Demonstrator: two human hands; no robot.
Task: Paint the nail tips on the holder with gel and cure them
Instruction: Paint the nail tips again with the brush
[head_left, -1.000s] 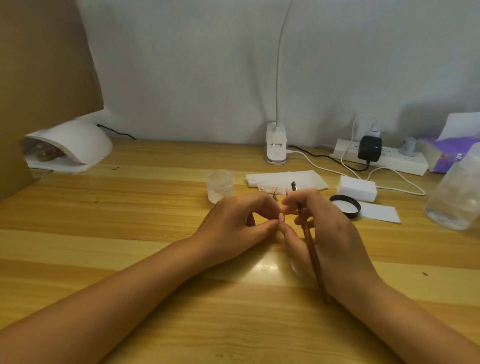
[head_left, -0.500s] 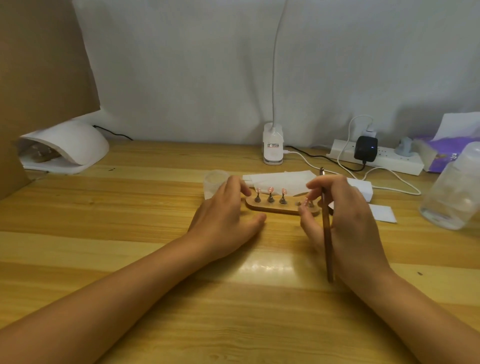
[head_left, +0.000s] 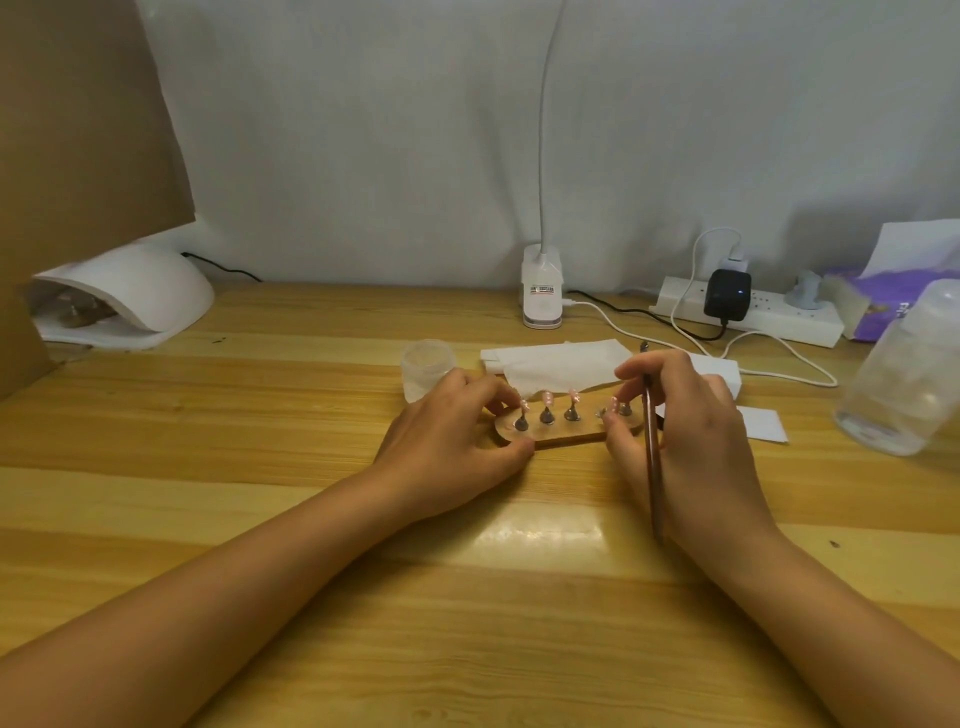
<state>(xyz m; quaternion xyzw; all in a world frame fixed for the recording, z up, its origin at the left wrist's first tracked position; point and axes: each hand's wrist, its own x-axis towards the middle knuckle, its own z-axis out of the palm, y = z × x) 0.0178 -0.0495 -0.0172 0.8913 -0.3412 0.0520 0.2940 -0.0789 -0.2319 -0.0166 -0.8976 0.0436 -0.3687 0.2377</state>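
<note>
Hands at both ends of the nail tip holder

Holder first: the oval wooden holder (head_left: 566, 440) lies flat on the pale wooden table (head_left: 291, 499), just in front of a white folded tissue (head_left: 556, 364). Small pink nail tips (head_left: 547, 399) stand on dark metal pegs in a row along its top.

The left hand (head_left: 457, 434) grips the holder's left end, thumb against the near edge and fingers curled over the far side. The right hand (head_left: 696, 431) is curled round a thin brown-handled brush (head_left: 652, 467), whose dark tip points away from the person. Its fingertips reach the holder's right end, by the peg there.

A small frosted plastic jar (head_left: 427, 364) sits just behind the left hand. The white domed curing lamp (head_left: 130, 299) stands at the far left, well apart from the holder. A clear plastic bottle (head_left: 904, 379) stands at the right, and a white power strip (head_left: 753, 317) lies along the wall.
</note>
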